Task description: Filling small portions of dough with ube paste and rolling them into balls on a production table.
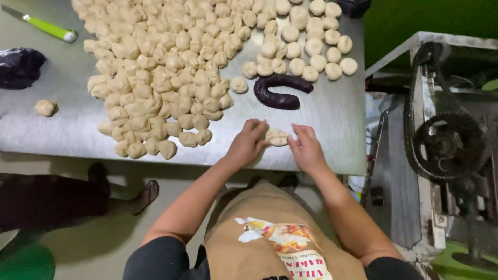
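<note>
Both hands press one small dough piece (277, 137) near the front edge of the metal table (332, 114). The left hand (248, 142) and right hand (306, 148) pinch it from each side. Just behind lies a dark purple roll (280, 91). A big pile of dough lumps (161, 67) sits to the left, round dough balls (311, 46) farther back. A green-handled knife (49, 28) lies far away.
</note>
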